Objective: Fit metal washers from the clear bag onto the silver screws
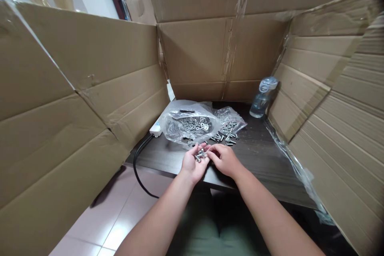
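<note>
My left hand [193, 165] is turned palm up near the table's front edge, with several silver bolts [198, 157] cupped in it. Beside it, my right hand [223, 160] has its thumb and fingers pinched together at the edge of the left palm; what lies between those fingertips is hidden. Just beyond the hands, a clear plastic bag [171, 130] lies open with many metal nuts and washers [198, 124] inside. More bolts [229, 132] spill from a smaller clear bag [237, 117] onto the dark table to its right.
A clear water bottle [261, 98] stands at the back right of the dark wooden table [258, 160]. Cardboard walls [198, 52] enclose the left, back and right. A white power strip [156, 129] with a black cable [136, 168] sits at the left edge.
</note>
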### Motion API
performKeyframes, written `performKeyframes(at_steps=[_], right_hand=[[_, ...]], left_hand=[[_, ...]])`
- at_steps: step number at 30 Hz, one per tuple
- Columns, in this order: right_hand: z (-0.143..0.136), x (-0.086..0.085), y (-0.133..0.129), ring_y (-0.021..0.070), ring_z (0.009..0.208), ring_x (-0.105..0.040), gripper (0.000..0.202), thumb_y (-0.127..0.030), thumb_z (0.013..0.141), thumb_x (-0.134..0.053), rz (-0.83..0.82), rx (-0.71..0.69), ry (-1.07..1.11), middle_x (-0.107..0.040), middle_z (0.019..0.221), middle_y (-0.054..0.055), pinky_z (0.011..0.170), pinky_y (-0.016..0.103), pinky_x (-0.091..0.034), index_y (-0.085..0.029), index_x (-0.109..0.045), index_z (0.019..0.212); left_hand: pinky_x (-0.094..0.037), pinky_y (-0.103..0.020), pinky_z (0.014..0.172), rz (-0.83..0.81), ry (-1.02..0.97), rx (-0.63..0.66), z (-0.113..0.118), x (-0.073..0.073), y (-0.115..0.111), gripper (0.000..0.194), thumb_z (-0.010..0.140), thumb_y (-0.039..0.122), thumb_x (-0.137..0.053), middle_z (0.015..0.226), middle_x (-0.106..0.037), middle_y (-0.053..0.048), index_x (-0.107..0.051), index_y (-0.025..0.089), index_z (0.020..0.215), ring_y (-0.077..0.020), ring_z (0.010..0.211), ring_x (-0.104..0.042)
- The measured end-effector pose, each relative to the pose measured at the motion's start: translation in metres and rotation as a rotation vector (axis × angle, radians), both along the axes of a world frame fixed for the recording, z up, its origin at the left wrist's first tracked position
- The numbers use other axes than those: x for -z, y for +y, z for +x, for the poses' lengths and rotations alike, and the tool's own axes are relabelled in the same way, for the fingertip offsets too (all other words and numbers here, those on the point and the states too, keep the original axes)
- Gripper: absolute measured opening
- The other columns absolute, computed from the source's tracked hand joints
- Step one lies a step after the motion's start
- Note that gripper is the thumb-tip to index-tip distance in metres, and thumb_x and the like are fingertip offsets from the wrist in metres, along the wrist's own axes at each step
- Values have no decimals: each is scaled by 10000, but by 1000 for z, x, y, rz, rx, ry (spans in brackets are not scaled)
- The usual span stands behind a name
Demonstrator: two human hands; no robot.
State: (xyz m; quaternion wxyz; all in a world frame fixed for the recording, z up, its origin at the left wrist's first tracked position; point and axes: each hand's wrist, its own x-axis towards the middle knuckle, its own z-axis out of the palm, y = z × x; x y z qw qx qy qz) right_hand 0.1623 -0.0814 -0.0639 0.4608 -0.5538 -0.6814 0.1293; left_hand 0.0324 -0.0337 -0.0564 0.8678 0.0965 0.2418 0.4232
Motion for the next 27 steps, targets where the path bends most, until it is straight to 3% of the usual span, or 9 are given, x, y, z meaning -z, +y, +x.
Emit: performKeyframes(at_steps=[4, 8, 10, 12, 17, 23, 27], right_hand=[[-4, 1, 0, 163, 651, -592, 167, -322, 849, -525, 6, 47, 209, -629, 724, 48, 623, 272, -466, -178, -596, 804], [-11, -1, 4, 145, 515, -570, 231, -399, 813, -572, -86, 74, 562, -611, 622, 25, 491, 254, -467, -168, -583, 809], [-14, -3, 5, 135, 463, -554, 271, -420, 780, -612, -177, -5, 745, -604, 576, 19, 442, 244, -457, -150, -590, 782], [-15, -4, 4, 124, 449, -551, 282, -409, 749, -655, -263, -124, 904, -604, 553, 18, 444, 238, -465, -132, -603, 764], [-8, -5, 2, 64, 430, -524, 238, -333, 717, -715, -391, -332, 1242, -599, 541, 4, 445, 165, -441, -116, -622, 742], [-8, -7, 3, 60, 463, -533, 228, -298, 674, -754, -490, -358, 1291, -592, 542, 2, 465, 155, -444, -117, -620, 708], [-13, -23, 3, 126, 529, -588, 284, -403, 738, -669, -491, -301, 990, -622, 593, 37, 522, 247, -485, -126, -613, 715]], left_hand=[[-530, -283, 776, -23, 109, -113, 5, -1, -5, 80, 791, 94, -563, 745, -599, -97, -592, 59, 725, -146, 742, -617], [-485, -177, 535, 214, 264, -109, 11, 1, -14, 100, 746, 151, -652, 677, -574, -59, -618, 60, 766, -86, 589, -560], [-345, -124, 389, 351, 297, -72, 13, 3, -18, 159, 736, 206, -673, 574, -508, -15, -625, 58, 771, -47, 472, -469], [-227, -117, 346, 434, 322, -66, 13, 6, -21, 232, 734, 263, -678, 541, -468, 9, -636, 63, 844, -33, 431, -415], [-196, -127, 369, 575, 406, -67, 9, 10, -28, 388, 758, 358, -654, 612, -446, 20, -625, 117, 1060, -10, 440, -351], [-243, -149, 377, 837, 566, -90, 0, 6, -25, 270, 758, 347, -651, 767, -435, -2, -688, 132, 918, -9, 491, -372], [-280, -146, 403, 828, 537, -106, -10, 3, -13, 242, 776, 338, -634, 684, -418, 12, -641, 104, 719, -20, 503, -380]])
